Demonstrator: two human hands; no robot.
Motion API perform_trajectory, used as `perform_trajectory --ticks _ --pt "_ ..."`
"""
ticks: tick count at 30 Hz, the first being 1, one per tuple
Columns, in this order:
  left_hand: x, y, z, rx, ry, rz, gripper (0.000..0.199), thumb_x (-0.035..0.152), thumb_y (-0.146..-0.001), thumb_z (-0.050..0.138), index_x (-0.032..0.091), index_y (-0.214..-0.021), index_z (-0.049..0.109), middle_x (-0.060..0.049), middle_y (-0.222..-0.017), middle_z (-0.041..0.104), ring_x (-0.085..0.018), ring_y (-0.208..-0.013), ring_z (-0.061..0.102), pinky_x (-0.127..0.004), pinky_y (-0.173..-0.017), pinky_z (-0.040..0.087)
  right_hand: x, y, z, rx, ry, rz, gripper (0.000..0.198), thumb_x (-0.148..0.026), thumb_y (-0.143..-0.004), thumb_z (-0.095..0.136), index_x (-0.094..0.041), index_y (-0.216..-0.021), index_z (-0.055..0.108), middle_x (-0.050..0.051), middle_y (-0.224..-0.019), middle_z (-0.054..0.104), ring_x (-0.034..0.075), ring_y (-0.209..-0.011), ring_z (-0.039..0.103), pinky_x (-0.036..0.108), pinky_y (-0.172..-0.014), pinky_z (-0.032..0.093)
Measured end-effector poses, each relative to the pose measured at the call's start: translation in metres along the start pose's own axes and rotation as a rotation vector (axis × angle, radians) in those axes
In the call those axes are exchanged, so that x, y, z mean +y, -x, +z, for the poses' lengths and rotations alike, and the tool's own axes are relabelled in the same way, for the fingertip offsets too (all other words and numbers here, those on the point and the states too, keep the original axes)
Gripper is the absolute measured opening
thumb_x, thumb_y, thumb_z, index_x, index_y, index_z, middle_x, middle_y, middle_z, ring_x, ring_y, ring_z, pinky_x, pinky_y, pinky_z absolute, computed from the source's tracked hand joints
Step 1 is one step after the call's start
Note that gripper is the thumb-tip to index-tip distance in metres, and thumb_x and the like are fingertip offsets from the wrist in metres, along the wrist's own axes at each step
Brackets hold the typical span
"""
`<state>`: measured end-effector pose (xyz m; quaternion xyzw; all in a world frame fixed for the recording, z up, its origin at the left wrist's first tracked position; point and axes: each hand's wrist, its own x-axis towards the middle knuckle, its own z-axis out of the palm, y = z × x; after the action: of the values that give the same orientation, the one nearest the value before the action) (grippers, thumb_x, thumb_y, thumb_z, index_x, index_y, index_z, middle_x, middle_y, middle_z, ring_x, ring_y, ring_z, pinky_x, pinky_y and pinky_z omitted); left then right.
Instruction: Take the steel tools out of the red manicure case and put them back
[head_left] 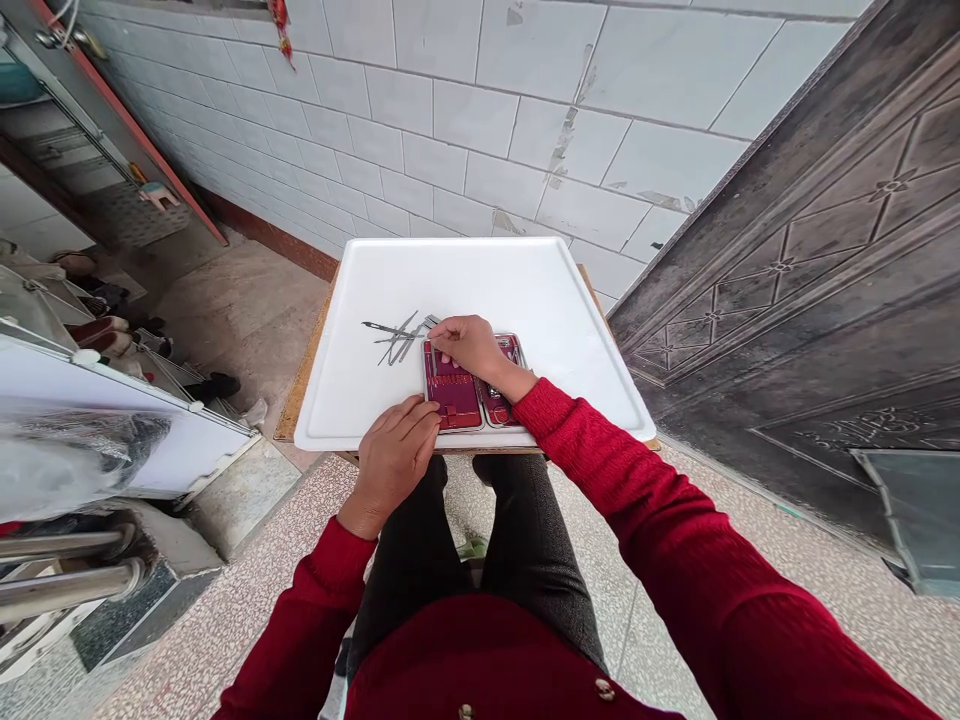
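Open dark-red rectangular case (459, 402), near edge of white rectangular tray (465, 272); right half partly covered by right hand (471, 345). Right fingertips pinched close; cannot tell on what. Left hand (397, 440) fingers on case's left edge, grip hidden. Slim grey metal tools (397, 340) overlap beside, perhaps manicure pieces.

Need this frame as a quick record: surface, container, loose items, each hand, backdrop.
surface: white rectangular tray with raised rim
container: open dark-red two-panel case, near the tray's near edge
loose items: crossed pile of thin grey metallic tools, left of the case
left hand: fingertips on the case's near-left edge
right hand: fingertips at the case's far-left corner; grip on any tool unclear
backdrop: pale tiled wall
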<state>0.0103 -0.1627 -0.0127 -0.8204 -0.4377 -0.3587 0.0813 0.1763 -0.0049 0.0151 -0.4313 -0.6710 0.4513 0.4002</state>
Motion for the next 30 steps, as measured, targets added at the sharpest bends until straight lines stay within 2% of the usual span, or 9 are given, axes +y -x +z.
perform_trajectory --ticks 4,7,17,30 --pt "0.000 0.000 0.000 0.007 -0.009 0.012 0.021 0.016 -0.102 0.055 0.022 -0.116 0.070 -0.005 -0.117 0.079 -0.026 -0.120 0.071 -0.042 -0.099 0.059 -0.001 0.000 0.001 -0.013 0.006 0.040 0.004 -0.021 -0.079 0.074 -0.018 -0.078 0.073 -0.003 -0.061 0.067 0.011 -0.049 0.060 0.024 -0.053 0.048" --pt "-0.001 0.001 0.001 0.015 -0.011 0.015 0.020 0.016 -0.102 0.055 0.021 -0.115 0.070 -0.005 -0.118 0.079 -0.026 -0.120 0.071 -0.043 -0.099 0.059 -0.004 0.000 0.001 -0.027 0.063 0.044 0.004 -0.019 -0.080 0.072 -0.018 -0.076 0.072 -0.004 -0.060 0.065 0.010 -0.050 0.059 0.024 -0.056 0.048" --pt "-0.001 0.002 0.002 0.008 -0.005 0.000 0.022 0.017 -0.102 0.054 0.023 -0.116 0.070 -0.005 -0.119 0.078 -0.025 -0.121 0.071 -0.043 -0.100 0.058 -0.012 0.004 0.003 -0.002 0.312 -0.068 0.018 -0.011 -0.083 0.062 -0.019 -0.076 0.076 -0.001 -0.067 0.068 0.015 -0.067 0.060 0.028 -0.069 0.048" --pt "-0.001 0.003 0.001 -0.011 0.015 -0.018 0.025 0.018 -0.103 0.052 0.023 -0.118 0.071 -0.006 -0.119 0.078 -0.025 -0.123 0.070 -0.043 -0.101 0.058 -0.018 0.009 0.005 -0.041 0.475 -0.122 0.020 -0.011 -0.084 0.062 -0.018 -0.069 0.072 0.001 -0.067 0.069 0.015 -0.064 0.059 0.026 -0.062 0.042"
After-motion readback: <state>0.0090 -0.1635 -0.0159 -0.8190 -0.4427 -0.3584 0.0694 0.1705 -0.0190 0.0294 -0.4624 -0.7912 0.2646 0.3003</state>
